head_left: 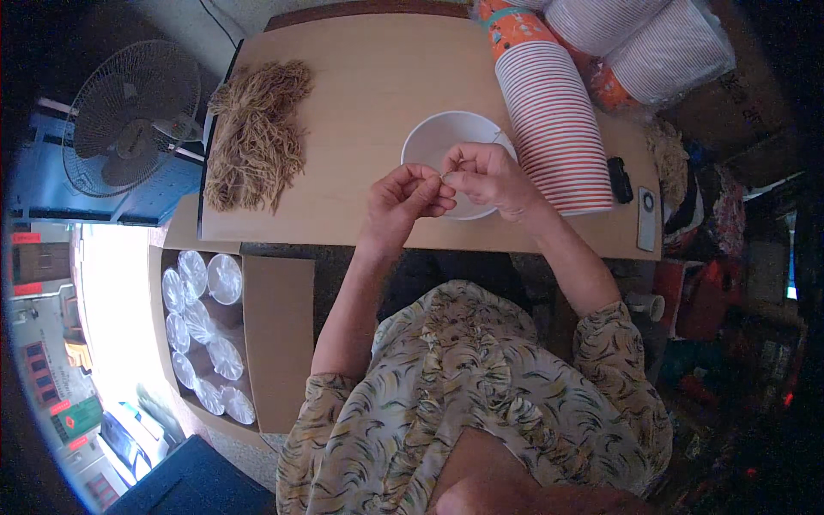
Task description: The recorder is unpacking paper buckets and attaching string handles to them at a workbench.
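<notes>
Both my hands meet above the near edge of a white paper cup (438,137) that stands on the wooden table (369,77). My left hand (403,199) and my right hand (489,176) pinch the same thin tan string (495,137) between fingertips; one end of it runs up over the cup's rim. A heap of the same tan strings (256,137) lies on the table's left side, away from both hands.
Long stacks of striped paper cups (554,120) lie on the table at the right, with more behind. A black remote (620,178) and a grey one (647,219) sit near the right edge. A cardboard box of clear lids (206,335) stands lower left, a fan (129,116) beyond.
</notes>
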